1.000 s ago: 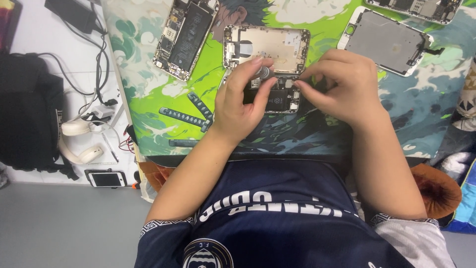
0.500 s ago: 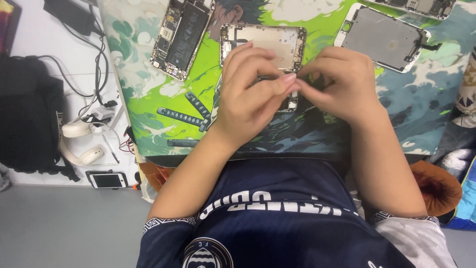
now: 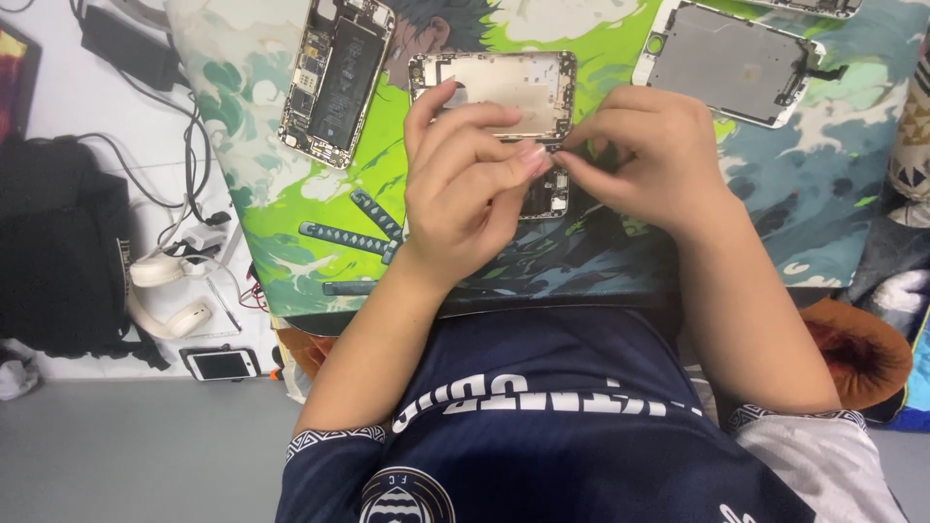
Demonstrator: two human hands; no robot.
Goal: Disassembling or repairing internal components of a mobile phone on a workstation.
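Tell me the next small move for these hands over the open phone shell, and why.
Probably ease the left hand aside: its fingers cover the gold phone shell, where both hands' fingertips meet. The right hand pinches there; whatever it grips is too small to tell.

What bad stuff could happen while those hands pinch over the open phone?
The left hand and right hand meet over the gold, emptied phone shell. Anything tiny between their fingers could drop and vanish on the busy green printed mat. A wrist might also nudge the opened phone with its black battery.
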